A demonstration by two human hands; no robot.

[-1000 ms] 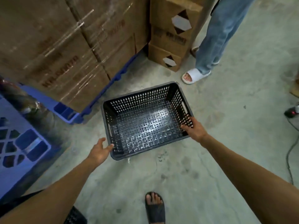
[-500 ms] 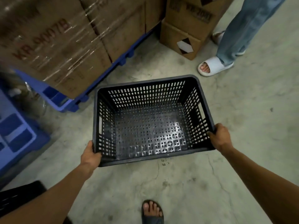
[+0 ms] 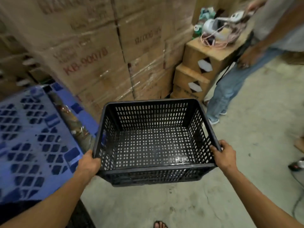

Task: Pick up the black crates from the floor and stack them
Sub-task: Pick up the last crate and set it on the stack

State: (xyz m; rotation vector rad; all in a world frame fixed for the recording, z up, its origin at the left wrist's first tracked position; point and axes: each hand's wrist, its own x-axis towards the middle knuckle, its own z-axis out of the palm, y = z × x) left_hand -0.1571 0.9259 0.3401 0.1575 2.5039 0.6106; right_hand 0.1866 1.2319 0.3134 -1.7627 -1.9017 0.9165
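Note:
An empty black perforated plastic crate (image 3: 153,174) hangs in the air in front of me, above the concrete floor. My left hand (image 3: 88,165) grips its near left corner at the rim. My right hand (image 3: 224,155) grips the rim on its right side near the front corner. The crate is roughly level, open side up. A dark object (image 3: 80,216), possibly another black crate, shows at the bottom left beside my left forearm, mostly hidden.
A blue plastic pallet (image 3: 31,145) stands on the left. Wrapped cardboard boxes (image 3: 98,51) rise behind the crate. Two smaller boxes (image 3: 195,71) hold a white device with cables. A person in jeans (image 3: 233,86) stands at the right. A cable (image 3: 297,204) lies on the floor, right.
Both hands closed on the crate and lifted it off the floor. My view has risen, showing more of the boxes and the standing person.

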